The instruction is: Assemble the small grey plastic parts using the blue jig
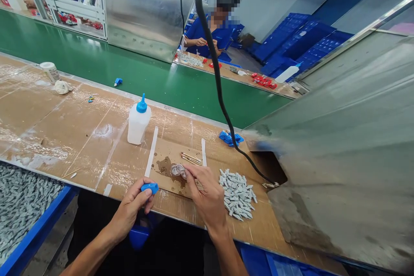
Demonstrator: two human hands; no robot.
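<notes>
My left hand (137, 196) is closed around a small blue plastic part (149, 188), held just over the table's front edge. My right hand (205, 192) has its thumb and forefinger pinched at the edge of a small clear round piece (178, 170); its exact kind cannot be made out. Under that piece lies a cardboard sheet (171, 148) with dark wet stains and white tape strips at both sides. Several thin sticks (191, 158) rest on the sheet behind my right fingers. A translucent squeeze bottle (139, 125) with a blue nozzle stands upright behind my left hand.
Grey small parts (237, 194) are heaped right of my right hand; more fill a blue bin (29, 207) at left. Blue parts (230, 138) lie behind the heap. A black cable (215, 60) hangs ahead. Past the green belt (155, 69) sits a person (210, 36).
</notes>
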